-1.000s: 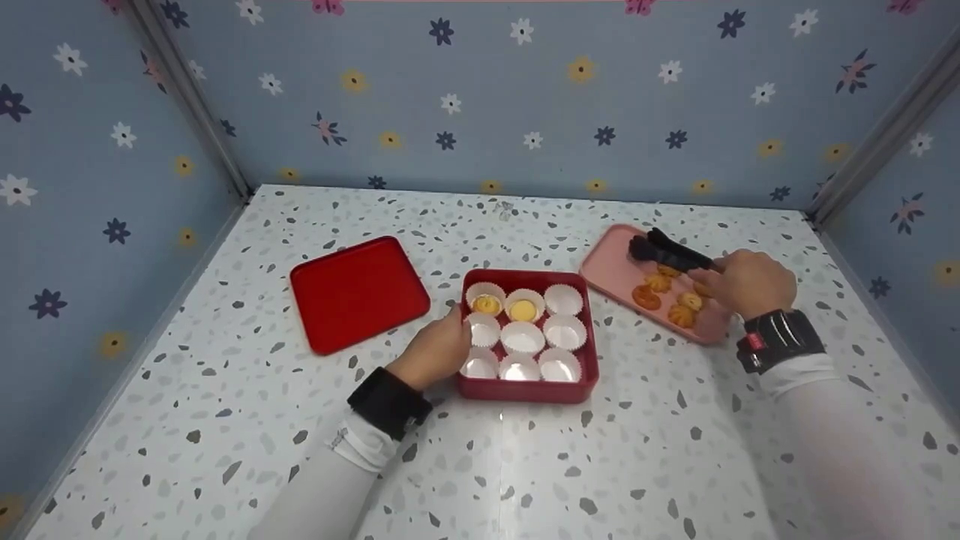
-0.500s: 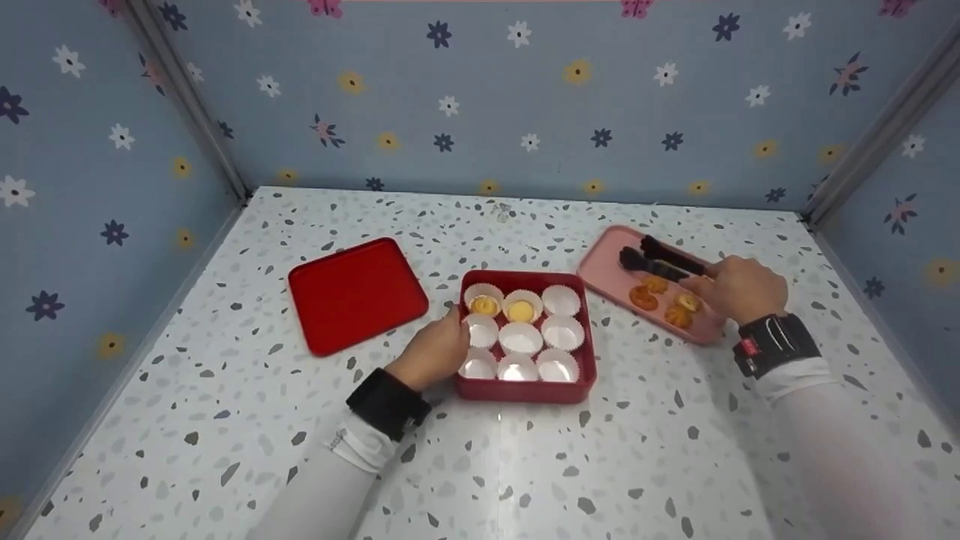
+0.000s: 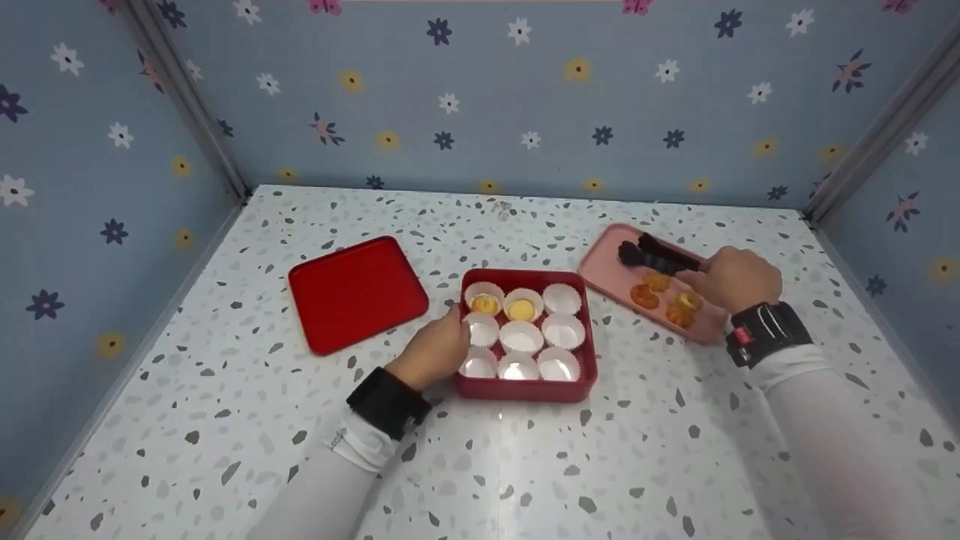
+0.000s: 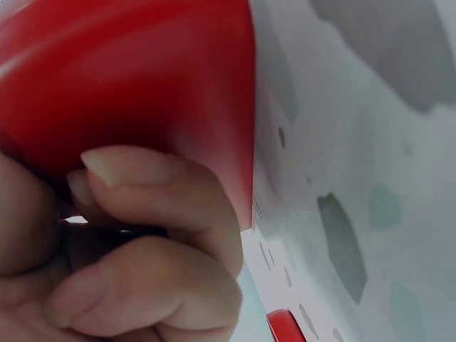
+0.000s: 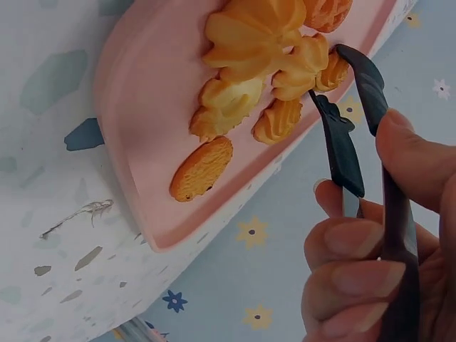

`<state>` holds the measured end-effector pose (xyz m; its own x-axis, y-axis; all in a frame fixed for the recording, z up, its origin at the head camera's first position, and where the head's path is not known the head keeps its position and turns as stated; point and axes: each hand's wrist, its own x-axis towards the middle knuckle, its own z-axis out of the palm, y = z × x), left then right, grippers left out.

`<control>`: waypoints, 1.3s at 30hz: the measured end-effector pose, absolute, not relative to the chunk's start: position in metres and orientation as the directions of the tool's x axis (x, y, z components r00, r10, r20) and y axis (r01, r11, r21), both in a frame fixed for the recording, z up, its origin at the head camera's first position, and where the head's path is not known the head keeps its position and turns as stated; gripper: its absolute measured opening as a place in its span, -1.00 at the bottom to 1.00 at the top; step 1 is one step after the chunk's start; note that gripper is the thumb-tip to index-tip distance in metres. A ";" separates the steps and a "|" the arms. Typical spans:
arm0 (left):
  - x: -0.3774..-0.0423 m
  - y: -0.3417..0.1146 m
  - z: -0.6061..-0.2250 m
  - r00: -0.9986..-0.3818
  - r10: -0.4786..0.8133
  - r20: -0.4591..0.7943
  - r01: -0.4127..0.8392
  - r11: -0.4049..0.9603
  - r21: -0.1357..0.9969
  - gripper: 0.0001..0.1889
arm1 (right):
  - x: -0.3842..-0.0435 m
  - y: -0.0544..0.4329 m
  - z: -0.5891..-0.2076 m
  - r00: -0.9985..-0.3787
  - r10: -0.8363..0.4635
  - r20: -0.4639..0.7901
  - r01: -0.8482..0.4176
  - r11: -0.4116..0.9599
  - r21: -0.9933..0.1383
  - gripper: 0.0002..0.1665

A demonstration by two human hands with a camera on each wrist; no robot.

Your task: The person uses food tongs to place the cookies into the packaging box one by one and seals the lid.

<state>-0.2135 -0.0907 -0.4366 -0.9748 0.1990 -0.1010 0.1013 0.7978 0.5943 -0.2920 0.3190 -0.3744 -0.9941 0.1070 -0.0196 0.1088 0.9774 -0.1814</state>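
Observation:
My left hand (image 3: pixel 431 349) grips the left wall of a square red box (image 3: pixel 525 390), its curled fingers against the side in the left wrist view. Several white paper cups (image 3: pixel 521 337) fill the box in rows; two at the back hold a cookie (image 3: pixel 484 304) each. On the right, my right hand (image 3: pixel 742 281) holds black tongs (image 3: pixel 664 260) over a pink tray (image 3: pixel 604 262) of cookies. The right wrist view has the tong tips apart on either side of a small ridged cookie (image 5: pixel 333 73), close by a piped cookie (image 5: pixel 301 68).
A flat red lid (image 3: pixel 360 296) lies left of the box on the speckled white table (image 3: pixel 495 465). Flower-patterned panels (image 3: pixel 480 105) stand behind and at both sides. An oval cookie (image 5: pixel 202 169) lies near one end of the pink tray.
My right hand and the tongs have shifted slightly left over the pink tray. My left hand keeps its grip on the box, which stays in place.

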 end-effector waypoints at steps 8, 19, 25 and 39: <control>-0.214 -0.090 -0.438 -0.973 0.192 -0.126 0.077 0.789 0.609 -0.48 | -0.292 0.330 -0.377 -0.983 0.151 -0.103 0.172 0.954 -0.247 -0.06; -0.214 -0.091 -0.439 -0.974 0.218 -0.059 0.140 0.790 0.596 -0.49 | -0.282 0.326 -0.362 -0.998 0.070 -0.011 0.070 0.965 -0.254 -0.08; -0.214 -0.091 -0.439 -0.975 0.211 -0.063 0.133 0.793 0.595 -0.49 | -0.266 0.309 -0.342 -0.999 0.002 0.046 -0.009 0.969 -0.245 -0.14; -0.215 -0.091 -0.439 -0.975 0.211 -0.071 0.130 0.798 0.588 -0.50 | -0.211 0.262 -0.318 -0.913 -0.246 0.327 -0.302 0.944 -0.132 -0.40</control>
